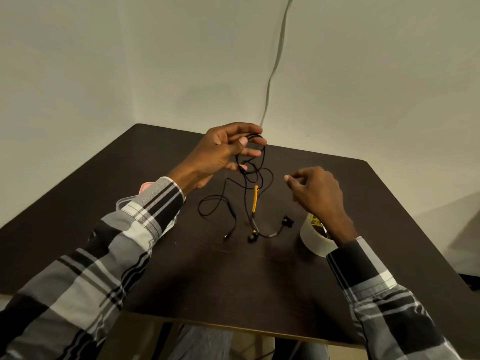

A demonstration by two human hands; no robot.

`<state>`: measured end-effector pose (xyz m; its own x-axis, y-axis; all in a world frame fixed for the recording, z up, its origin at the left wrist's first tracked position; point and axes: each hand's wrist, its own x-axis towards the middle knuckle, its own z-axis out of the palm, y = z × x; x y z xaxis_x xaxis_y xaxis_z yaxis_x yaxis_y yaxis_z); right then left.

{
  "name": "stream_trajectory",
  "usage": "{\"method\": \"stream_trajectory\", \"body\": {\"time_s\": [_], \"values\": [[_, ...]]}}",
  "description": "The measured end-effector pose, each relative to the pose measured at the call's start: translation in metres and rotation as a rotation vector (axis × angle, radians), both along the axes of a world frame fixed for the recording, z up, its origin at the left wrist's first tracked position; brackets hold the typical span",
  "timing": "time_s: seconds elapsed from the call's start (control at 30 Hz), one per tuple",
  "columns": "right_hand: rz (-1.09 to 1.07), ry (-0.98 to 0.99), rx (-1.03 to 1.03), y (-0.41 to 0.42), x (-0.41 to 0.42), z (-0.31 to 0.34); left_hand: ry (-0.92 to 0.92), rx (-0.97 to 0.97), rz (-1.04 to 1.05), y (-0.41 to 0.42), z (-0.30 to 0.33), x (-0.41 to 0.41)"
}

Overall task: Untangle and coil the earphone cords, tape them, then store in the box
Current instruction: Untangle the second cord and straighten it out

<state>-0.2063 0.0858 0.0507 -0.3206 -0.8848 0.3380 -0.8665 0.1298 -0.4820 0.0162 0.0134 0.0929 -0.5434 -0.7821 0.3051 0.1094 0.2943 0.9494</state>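
Tape roll (315, 236) print unreadable. Left hand (220, 152) pinches raised black earphone cord (255, 162) loops; right hand (315, 190) loosely curled, holding nothing.

a dark table (181, 268) stands against a pale wall (130, 61) bearing a cable (275, 66).

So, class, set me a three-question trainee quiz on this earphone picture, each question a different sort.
1. True or false: the tape roll is in the left hand.
2. Which hand holds the earphone cord? A left, B right, C neither.
3. Fill in: the earbuds lie on the ____.

Key: 1 false, it stands on the table beside the right hand; 2 A; 3 table.
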Motion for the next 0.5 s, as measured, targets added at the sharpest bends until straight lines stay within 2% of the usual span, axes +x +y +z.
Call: {"method": "stream_trajectory", "body": {"time_s": [0.2, 0.33, 0.5], "values": [[0.362, -0.381, -0.155, -0.003, 0.024, 0.021, -0.066, -0.069, -0.081, 0.006, 0.009, -0.008], [0.322, -0.49, -0.226, -0.004, 0.025, 0.026, -0.026, -0.028, 0.094, 0.001, 0.005, -0.007], [0.262, -0.535, -0.219, -0.001, 0.017, 0.026, 0.033, 0.091, 0.259, -0.008, -0.007, -0.003]]}}
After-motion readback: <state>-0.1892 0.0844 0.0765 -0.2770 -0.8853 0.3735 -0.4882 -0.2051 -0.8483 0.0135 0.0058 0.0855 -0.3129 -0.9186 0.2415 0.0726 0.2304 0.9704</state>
